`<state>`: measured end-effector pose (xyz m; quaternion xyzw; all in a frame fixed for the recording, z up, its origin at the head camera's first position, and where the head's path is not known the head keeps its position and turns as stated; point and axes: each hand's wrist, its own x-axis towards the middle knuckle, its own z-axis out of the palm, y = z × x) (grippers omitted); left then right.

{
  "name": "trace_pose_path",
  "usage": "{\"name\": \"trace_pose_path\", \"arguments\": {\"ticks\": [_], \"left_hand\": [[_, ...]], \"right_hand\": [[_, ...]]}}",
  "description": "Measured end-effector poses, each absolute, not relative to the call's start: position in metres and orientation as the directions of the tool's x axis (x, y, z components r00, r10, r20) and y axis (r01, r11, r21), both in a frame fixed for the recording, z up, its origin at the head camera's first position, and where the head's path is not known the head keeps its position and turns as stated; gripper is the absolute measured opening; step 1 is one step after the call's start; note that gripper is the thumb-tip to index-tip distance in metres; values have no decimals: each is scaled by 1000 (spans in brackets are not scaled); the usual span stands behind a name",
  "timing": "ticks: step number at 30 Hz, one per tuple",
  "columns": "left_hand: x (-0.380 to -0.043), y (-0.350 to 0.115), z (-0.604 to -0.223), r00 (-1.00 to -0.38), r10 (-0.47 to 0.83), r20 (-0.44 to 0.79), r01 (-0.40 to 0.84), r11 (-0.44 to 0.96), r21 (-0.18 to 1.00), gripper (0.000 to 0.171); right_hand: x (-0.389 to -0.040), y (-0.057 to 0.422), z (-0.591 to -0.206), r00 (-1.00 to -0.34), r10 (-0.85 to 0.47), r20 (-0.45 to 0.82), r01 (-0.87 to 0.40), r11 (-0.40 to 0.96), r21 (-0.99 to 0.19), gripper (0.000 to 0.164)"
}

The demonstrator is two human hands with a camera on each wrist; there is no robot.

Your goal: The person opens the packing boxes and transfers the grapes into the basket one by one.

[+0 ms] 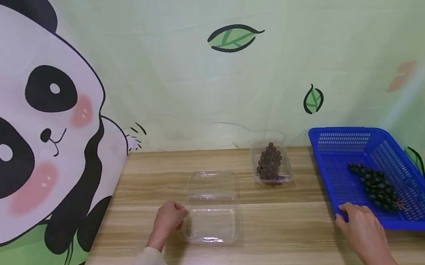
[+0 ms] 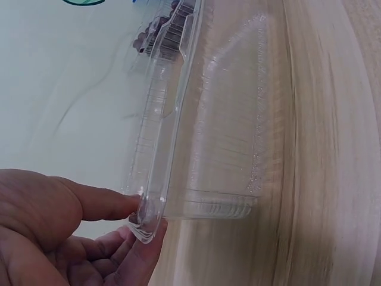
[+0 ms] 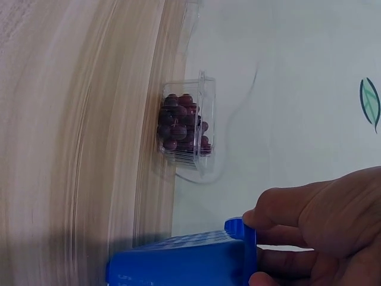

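Note:
In the head view my left hand (image 1: 169,219) is at the left edge of a clear plastic clamshell box (image 1: 213,225), which lies open on the table. The left wrist view shows thumb and fingers pinching the corner of its rim (image 2: 149,220). My right hand (image 1: 364,231) grips the near left rim of a blue plastic basket (image 1: 324,177). Its thumb and fingertips hook over that rim in the right wrist view. Inside the basket lies a bunch of dark grapes (image 1: 378,188) with the stem toward the near right.
A second clear box (image 1: 287,172) holding a bunch of reddish-purple grapes (image 1: 270,163) stands at the back of the wooden table (image 1: 285,228), between the clamshell and the basket. Behind the table hangs a green backdrop (image 1: 177,88) printed with a panda and leaves.

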<state>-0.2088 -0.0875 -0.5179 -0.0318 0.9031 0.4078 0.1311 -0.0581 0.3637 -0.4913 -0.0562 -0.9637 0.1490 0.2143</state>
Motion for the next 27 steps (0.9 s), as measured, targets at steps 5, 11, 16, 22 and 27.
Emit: {"name": "trace_pose_path", "arguments": {"ticks": [5,11,16,22,27], "left_hand": [[-212,-92,-514,-965,59,-254,-152,666,730,6],[-217,-100,-513,-962,49,-270,-172,659,733,7],[-224,-109,-511,-963,46,-264,-174,643,746,6],[-232,-120,-505,-971,49,-236,-148,651,744,3],[-241,-131,-501,-969,41,-244,-161,648,745,17]], "right_hand": [[-59,364,-493,-898,190,396,61,947,-317,21],[-59,363,-492,-899,202,389,71,943,-325,22],[-58,363,-492,-904,214,369,84,938,-337,23],[-58,363,-491,-910,229,346,101,932,-349,25],[-59,363,-488,-944,259,206,176,920,-351,28]]}}
